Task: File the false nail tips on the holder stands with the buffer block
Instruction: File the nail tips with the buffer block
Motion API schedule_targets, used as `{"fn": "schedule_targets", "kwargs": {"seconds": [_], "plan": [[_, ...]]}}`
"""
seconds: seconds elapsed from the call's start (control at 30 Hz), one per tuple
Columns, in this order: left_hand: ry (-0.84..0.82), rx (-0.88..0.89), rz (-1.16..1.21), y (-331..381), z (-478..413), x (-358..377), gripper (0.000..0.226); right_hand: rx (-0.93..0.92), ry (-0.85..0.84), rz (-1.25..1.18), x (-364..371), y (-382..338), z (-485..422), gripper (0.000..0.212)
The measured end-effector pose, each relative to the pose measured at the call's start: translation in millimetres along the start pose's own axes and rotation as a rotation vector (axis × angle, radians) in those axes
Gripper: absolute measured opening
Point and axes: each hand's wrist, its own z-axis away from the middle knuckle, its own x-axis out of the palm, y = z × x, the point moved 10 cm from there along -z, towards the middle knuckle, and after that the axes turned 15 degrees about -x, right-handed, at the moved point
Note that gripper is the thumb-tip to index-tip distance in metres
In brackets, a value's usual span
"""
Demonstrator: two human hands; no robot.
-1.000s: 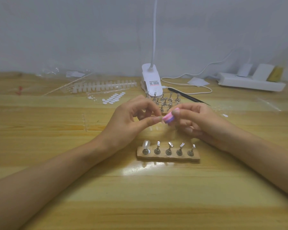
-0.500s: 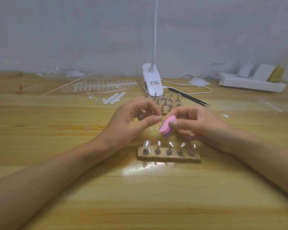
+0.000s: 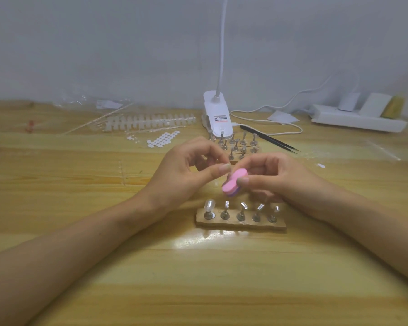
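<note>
My left hand (image 3: 189,171) hovers above the table, thumb and forefinger pinched on a small clear false nail tip that barely shows. My right hand (image 3: 278,178) grips the pink and purple buffer block (image 3: 233,183), whose upper end touches the left fingertips. Below both hands lies a wooden holder base (image 3: 242,225) with a row of metal stands. The leftmost stand carries a clear nail tip (image 3: 209,204); the other stands (image 3: 242,211) show bare metal tops.
More holder stands (image 3: 239,144) cluster behind my hands, by a white clip lamp (image 3: 216,114). Black tweezers (image 3: 269,138) lie to their right, with a power strip (image 3: 353,118) at the far right. Nail tip strips (image 3: 151,121) and white stickers (image 3: 163,138) lie back left.
The right hand has tilted the buffer block so its pink face shows, and lowered it slightly toward the holder. The left hand has kept its pinch in place.
</note>
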Motion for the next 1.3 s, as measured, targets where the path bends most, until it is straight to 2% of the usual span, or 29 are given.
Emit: {"fn": "schedule_targets", "kwargs": {"seconds": [0.07, 0.13, 0.2, 0.33, 0.43, 0.5, 0.6, 0.77, 0.87, 0.97, 1.13, 1.3], "plan": [[0.001, 0.009, -0.037, 1.7, 1.0, 1.3, 0.007, -0.02, 0.037, -0.028, -2.3, -1.3, -1.4, 0.014], [0.0, 0.002, -0.038, 1.2, 1.1, 2.2, 0.005, -0.042, 0.149, -0.134, -15.8, -2.3, -2.2, 0.026], [-0.018, -0.029, 0.025, -1.3, 1.1, 2.8, 0.008, -0.04, 0.16, -0.121, -20.2, -3.5, -0.1, 0.027], [-0.067, -0.132, 0.196, -10.7, -0.5, 2.5, 0.007, -0.162, -0.023, 0.281, -6.1, -18.8, 2.8, 0.019], [-0.085, -0.159, 0.232, -12.4, -1.3, 1.7, 0.007, -0.248, -0.048, 0.643, -15.1, -30.4, 1.6, 0.014], [-0.091, -0.168, 0.243, -12.3, -1.4, 0.9, 0.01, -0.272, -0.064, 0.779, -18.6, -36.1, 1.1, 0.015], [-0.119, -0.168, 0.253, -9.9, -0.5, 1.7, 0.012, -0.313, -0.031, 0.745, -20.5, -46.5, 3.1, 0.022], [-0.168, -0.137, 0.217, -3.5, 2.0, 5.8, 0.01, -0.493, 0.004, 0.599, -2.8, -86.0, 9.8, 0.026], [-0.204, -0.123, 0.229, 2.0, 4.8, 8.9, 0.011, -0.539, -0.005, 0.685, 16.1, -100.6, 10.9, 0.025], [-0.229, -0.136, 0.262, 3.9, 5.4, 9.2, 0.011, -0.58, 0.056, 0.755, 22.6, -113.7, 9.0, 0.021], [-0.248, -0.181, 0.303, 6.9, 1.9, 2.3, 0.01, -0.571, 0.101, 0.768, 22.1, -127.8, 4.6, 0.026], [-0.291, -0.191, 0.282, 12.1, 4.1, 3.5, 0.013, -0.591, 0.149, 0.819, 21.4, -135.5, 8.4, 0.023]]}}
